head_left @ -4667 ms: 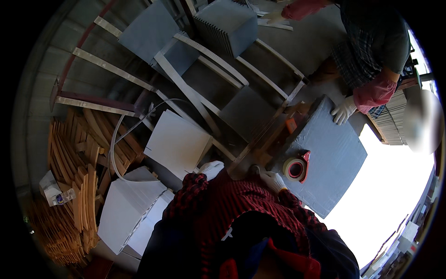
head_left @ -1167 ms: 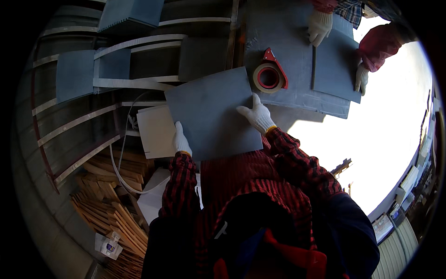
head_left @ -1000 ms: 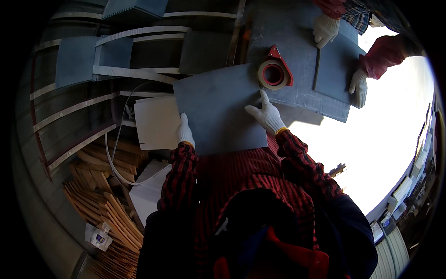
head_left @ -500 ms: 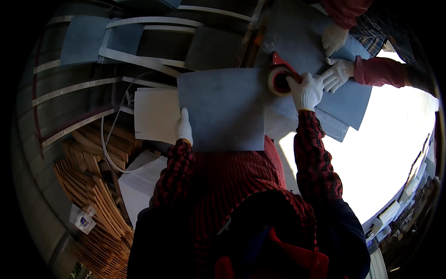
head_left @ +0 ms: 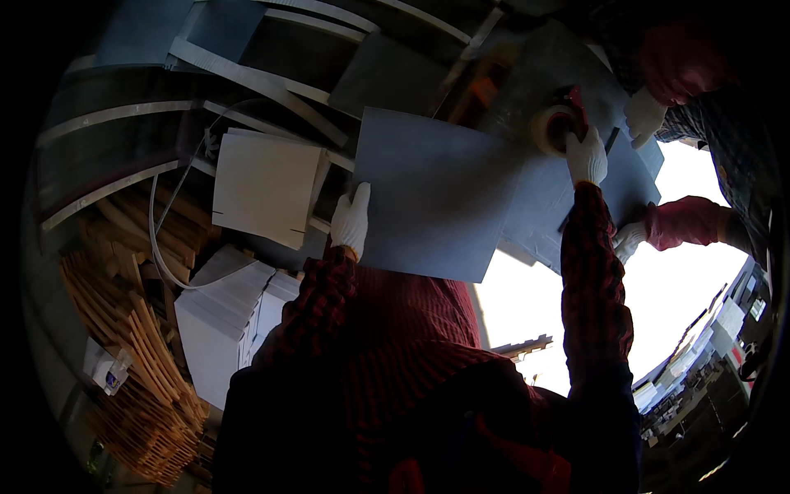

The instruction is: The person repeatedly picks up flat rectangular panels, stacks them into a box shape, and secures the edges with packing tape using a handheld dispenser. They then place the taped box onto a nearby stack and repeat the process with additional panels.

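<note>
My left hand [head_left: 351,218], in a white knit glove, grips the left edge of a flat blue-grey sheet [head_left: 432,193]. The thumb shows along the sheet's face; the other fingers are partly hidden. In my gloved right hand [head_left: 587,158] is a red tape dispenser [head_left: 575,105] with a wide tape roll [head_left: 545,132] on it. It is over more grey sheets [head_left: 535,193], to the right of the one in my left hand. A co-worker's gloved hand [head_left: 644,117] is beyond the dispenser, and their other hand [head_left: 630,240] is at the sheets' right edge.
White boards [head_left: 267,185] lie left of my left hand, with a pile of white panels [head_left: 218,305] nearer me. Curved wooden slats [head_left: 148,354] are stacked at the lower left. A pale hose [head_left: 156,239] loops beside them. Rack bars [head_left: 247,74] fill the far left.
My right hand has moved right with the tape dispenser. The sheet in my left hand has tilted and shifted right. The co-worker's hands have drawn apart, one now lower right. The view has turned.
</note>
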Motion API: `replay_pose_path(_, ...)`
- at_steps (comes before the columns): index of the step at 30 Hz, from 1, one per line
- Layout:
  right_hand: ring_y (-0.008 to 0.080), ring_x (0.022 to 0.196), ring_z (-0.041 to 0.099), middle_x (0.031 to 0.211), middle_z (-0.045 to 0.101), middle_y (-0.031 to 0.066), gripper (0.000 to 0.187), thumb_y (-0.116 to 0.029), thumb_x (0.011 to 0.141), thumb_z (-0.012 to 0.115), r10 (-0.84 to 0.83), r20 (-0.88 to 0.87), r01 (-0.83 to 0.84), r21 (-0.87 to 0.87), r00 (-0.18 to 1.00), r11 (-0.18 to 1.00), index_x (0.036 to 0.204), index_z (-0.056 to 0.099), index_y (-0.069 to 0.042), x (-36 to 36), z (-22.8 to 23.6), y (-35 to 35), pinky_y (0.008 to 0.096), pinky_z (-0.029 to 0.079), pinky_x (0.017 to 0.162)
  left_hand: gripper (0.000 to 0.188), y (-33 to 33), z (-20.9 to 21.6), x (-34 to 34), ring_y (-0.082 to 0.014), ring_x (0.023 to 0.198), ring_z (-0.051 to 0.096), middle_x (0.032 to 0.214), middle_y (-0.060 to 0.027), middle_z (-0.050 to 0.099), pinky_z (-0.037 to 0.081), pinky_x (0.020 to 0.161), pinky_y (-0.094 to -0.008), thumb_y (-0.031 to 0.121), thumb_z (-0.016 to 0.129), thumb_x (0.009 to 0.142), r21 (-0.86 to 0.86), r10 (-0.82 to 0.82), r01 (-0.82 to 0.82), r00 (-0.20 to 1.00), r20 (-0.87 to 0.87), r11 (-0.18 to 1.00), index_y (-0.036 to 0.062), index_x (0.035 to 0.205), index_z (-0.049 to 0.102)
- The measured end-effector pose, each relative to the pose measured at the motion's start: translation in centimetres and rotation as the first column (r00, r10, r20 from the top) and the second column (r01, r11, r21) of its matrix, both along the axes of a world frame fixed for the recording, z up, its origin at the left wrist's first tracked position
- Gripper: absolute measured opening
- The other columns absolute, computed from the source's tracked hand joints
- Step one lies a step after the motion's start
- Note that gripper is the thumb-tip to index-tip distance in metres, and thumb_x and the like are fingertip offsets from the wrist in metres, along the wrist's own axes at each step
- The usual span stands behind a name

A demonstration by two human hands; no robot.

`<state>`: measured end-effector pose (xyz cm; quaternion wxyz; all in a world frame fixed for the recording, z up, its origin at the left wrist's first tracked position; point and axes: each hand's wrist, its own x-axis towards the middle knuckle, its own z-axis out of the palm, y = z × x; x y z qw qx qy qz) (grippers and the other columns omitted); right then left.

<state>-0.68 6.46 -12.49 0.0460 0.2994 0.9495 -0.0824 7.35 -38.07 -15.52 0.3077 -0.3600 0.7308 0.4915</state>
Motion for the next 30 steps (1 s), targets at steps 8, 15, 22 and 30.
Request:
replay_pose_path(8, 0.0311, 0.109, 0.064, 0.121, 0.064, 0.0158, 0.062, -0.044, 0.089, 0.069, -0.217, -0.318, 0.220, -0.028, 0.923, 0.975, 0.137, 0.055, -0.008, 3.3, 0.5, -4.1, 0.0403, 0.051, 0.092, 0.071, 4.0, 0.3, -1.8, -0.0327, 0.109, 0.058, 0.121, -0.0196, 0.061, 0.046, 0.095, -0.0391, 0.054, 0.056, 0.094, 0.198, -0.261, 0.275, 0.961, -0.097, 0.941, -0.0037, 0.134, 0.048)
replay_pose_path(15, 0.0416, 0.138, 0.038, 0.151, 0.039, 0.0242, 0.058, -0.030, 0.100, 0.056, -0.029, -0.146, 0.036, 0.040, 0.989, 0.999, 0.149, 0.039, -0.004, 12.0, -3.2, -15.7, 0.0474, 0.033, 0.113, 0.063, 1.1, 0.6, -4.5, -0.0415, 0.099, 0.064, 0.114, -0.0246, 0.064, 0.051, 0.082, -0.0446, 0.053, 0.050, 0.100, 0.389, -0.603, 0.517, 0.785, 0.140, 0.763, -0.0014, 0.131, 0.047)
replay_pose_path(22, 0.0412, 0.150, 0.015, 0.161, 0.020, 0.0230, 0.064, -0.039, 0.103, 0.041, -0.116, -0.029, 0.117, 0.055, 0.993, 0.992, 0.155, 0.025, -0.004, 11.3, -5.0, -17.2, 0.0495, 0.013, 0.122, 0.056, 0.4, -2.5, -1.8, -0.0330, 0.091, 0.063, 0.106, -0.0197, 0.064, 0.050, 0.083, -0.0389, 0.051, 0.050, 0.101, 0.512, -0.440, 0.353, 0.896, 0.056, 0.783, -0.0007, 0.123, 0.052)
replay_pose_path(30, 0.0410, 0.150, 0.017, 0.161, 0.021, 0.0221, 0.066, -0.042, 0.103, 0.041, -0.106, -0.067, 0.113, 0.117, 0.992, 0.987, 0.155, 0.025, -0.005, 11.7, -5.9, -17.1, 0.0510, 0.012, 0.122, 0.056, 1.3, -1.6, 0.5, -0.0185, 0.115, 0.054, 0.126, -0.0101, 0.058, 0.041, 0.101, -0.0313, 0.044, 0.057, 0.100, 0.556, -0.161, 0.075, 0.981, 0.108, 0.828, -0.0010, 0.134, 0.051)
